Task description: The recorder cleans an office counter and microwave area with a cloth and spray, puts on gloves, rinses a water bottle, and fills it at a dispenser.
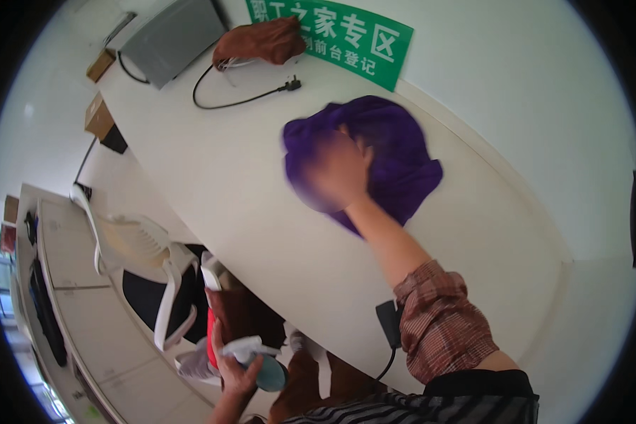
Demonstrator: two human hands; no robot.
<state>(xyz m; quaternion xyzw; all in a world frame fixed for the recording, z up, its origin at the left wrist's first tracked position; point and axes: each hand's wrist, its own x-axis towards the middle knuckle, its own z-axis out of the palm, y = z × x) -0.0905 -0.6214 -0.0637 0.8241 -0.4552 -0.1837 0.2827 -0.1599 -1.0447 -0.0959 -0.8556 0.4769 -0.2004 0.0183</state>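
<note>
A crumpled purple cloth point(397, 153) lies on the white tabletop point(233, 175). My right hand point(339, 169) presses down on it from above, some fingertips spread apart. Motion blur covers much of this hand, so whether the fingers grip the fabric does not show. Below the table's edge, at the lower left, my left hand point(236, 371) is closed around a spray bottle point(270, 374) with a white trigger head and a blue-green body. A red item point(211, 339) and a dark brown cloth point(238, 312) show just beyond the left hand.
At the back stand a grey box-shaped appliance point(175, 42), a brown cloth bundle point(262, 42) and a green sign point(360, 42) with writing. A black cable with a plug point(291, 84) lies nearby. By my right forearm sits a black adapter point(388, 323). White chairs point(138, 244) and cabinets point(85, 302) stand left.
</note>
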